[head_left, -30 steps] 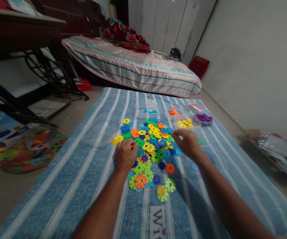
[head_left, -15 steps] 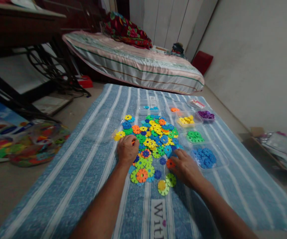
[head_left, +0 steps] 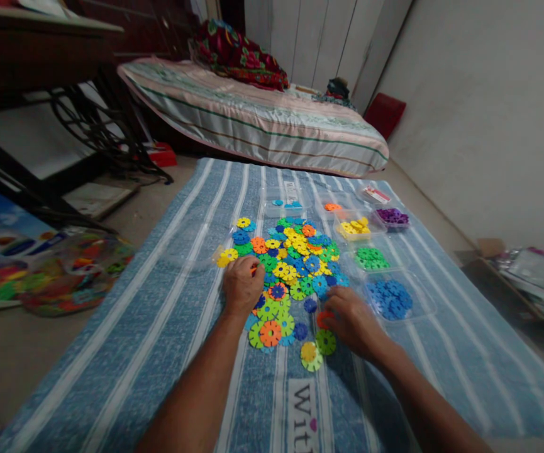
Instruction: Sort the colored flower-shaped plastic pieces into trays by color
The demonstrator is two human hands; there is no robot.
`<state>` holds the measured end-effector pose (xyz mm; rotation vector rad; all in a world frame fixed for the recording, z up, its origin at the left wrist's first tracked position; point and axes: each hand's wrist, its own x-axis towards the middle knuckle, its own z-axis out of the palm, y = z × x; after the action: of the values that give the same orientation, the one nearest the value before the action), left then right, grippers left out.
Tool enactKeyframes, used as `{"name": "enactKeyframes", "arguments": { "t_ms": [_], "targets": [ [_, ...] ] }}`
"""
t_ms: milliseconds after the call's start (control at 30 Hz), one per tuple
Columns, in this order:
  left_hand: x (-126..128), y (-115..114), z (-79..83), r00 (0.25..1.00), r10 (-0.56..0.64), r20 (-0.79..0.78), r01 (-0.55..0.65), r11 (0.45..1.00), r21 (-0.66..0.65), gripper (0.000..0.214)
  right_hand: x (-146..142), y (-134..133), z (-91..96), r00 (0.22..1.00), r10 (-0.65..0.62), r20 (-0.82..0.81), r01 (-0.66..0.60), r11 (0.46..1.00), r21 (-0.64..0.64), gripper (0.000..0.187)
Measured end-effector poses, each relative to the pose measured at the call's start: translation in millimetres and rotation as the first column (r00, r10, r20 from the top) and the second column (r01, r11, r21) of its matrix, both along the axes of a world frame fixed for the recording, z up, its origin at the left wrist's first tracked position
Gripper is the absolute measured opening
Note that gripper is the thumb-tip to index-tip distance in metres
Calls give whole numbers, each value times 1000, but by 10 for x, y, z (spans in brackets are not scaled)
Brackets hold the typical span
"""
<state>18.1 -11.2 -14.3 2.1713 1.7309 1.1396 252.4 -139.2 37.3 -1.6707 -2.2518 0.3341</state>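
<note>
- The right hand (head_left: 353, 319) has its fingers drawn narrow on an orange disc (head_left: 322, 319) at the near right of the pile (head_left: 295, 270).
- One second ago that hand was farther off, by the pile's right side, and the disc lay uncovered; now the fingers partly hide it and it looks tipped up. I judge that it is gripped and no longer simply lying among the loose ones.
- The left hand (head_left: 243, 284), nearly unmoved, rests curled at the pile's left edge; an orange piece (head_left: 254, 269) shows at its fingers and seems held. How many are inside, I cannot tell.
- A light green disc (head_left: 326, 341) lies just beside the right hand, on the cloth-covered tabletop (head_left: 125, 327).
- Right of that hand, the nearest container (head_left: 422, 303) holds blue pieces; the next (head_left: 372, 270), green.
- Beyond, a yellow-piece container (head_left: 355, 238) stands beside a purple-filled one (head_left: 395, 228).
- Farther still, one container (head_left: 347, 204) has a little orange in it, and another (head_left: 270, 212) a few light blue pieces.
</note>
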Motion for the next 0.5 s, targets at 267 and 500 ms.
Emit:
{"name": "enactKeyframes", "arguments": {
  "t_ms": [267,500],
  "targets": [
    [-21,-7,15,1000,2,1,-2,1000,-3,11,2,234,239,991,134,-15,-135,988,-78,12],
    [-29,-6,36,1000,-12,-5,12,1000,7,12,441,1094,717,952,-290,-97,286,730,621,11]
  ]
}}
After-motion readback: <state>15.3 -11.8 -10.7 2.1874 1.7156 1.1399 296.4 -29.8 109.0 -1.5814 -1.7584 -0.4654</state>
